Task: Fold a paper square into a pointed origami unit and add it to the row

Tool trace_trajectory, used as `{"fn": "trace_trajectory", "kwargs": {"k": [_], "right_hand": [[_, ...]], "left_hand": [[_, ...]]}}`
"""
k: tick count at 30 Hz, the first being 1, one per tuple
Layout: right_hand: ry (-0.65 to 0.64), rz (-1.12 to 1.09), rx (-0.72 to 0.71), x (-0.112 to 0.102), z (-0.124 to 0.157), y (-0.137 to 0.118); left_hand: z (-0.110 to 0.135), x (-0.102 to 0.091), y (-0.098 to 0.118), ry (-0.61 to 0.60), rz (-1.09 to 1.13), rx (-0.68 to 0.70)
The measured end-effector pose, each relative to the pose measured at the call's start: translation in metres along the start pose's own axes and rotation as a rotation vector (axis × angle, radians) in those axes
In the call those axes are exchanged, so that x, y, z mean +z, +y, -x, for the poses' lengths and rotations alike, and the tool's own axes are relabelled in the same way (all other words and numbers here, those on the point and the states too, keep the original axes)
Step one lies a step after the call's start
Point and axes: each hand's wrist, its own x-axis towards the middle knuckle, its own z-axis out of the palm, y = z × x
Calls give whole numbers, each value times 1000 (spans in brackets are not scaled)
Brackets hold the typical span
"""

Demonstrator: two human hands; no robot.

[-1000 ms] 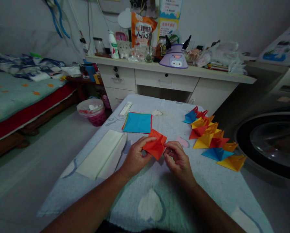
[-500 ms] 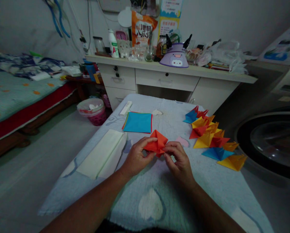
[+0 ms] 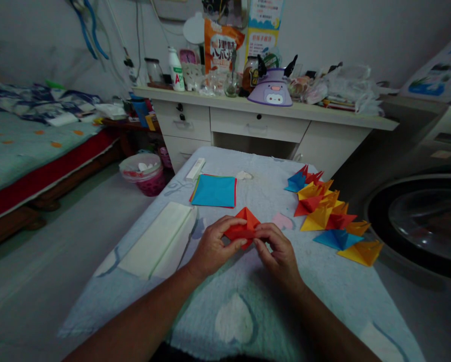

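Observation:
Both hands hold a partly folded red-orange origami paper (image 3: 248, 219) above the cloth-covered table (image 3: 225, 281). My left hand (image 3: 214, 245) pinches its left side between thumb and fingers. On the opposite edge, the fingertips and thumb of my right hand (image 3: 280, 250) are closed. A raised flap crosses the paper between the hands; its lower folds are partly hidden by fingers. Beyond my left hand lies a stack of square coloured paper (image 3: 214, 191), blue on top. To the right stand several folded paper pieces (image 3: 325, 208) in red, yellow, orange and blue, set in overlapping rows.
A long pale folded sheet (image 3: 159, 241) lies left of my forearm, and a small white box (image 3: 195, 169) sits near the far left corner. Behind the table stands a cluttered white desk (image 3: 259, 123). A washing machine (image 3: 429, 211) is at right, a pink bin (image 3: 144, 173) at left.
The red-orange paper's front has been folded differently, so a horizontal flap now shows between the fingers. Both hands stay in nearly the same place.

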Motion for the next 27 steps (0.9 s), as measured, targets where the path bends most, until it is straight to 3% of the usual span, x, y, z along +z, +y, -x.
{"fn": "trace_trajectory", "kwargs": {"k": [7,13,22,27], "right_hand": [[75,-134,179,5,4,7],[17,-165,266,4,4,7],[29,-181,285,3,4,9],[12,-78,209,3,2,4]], "left_hand": [[0,2,-2,38,-11,-15],[2,4,-1,44,82,-90],[2,14,7,52,533,-322],[1,17,5,55,522,-363]]}}
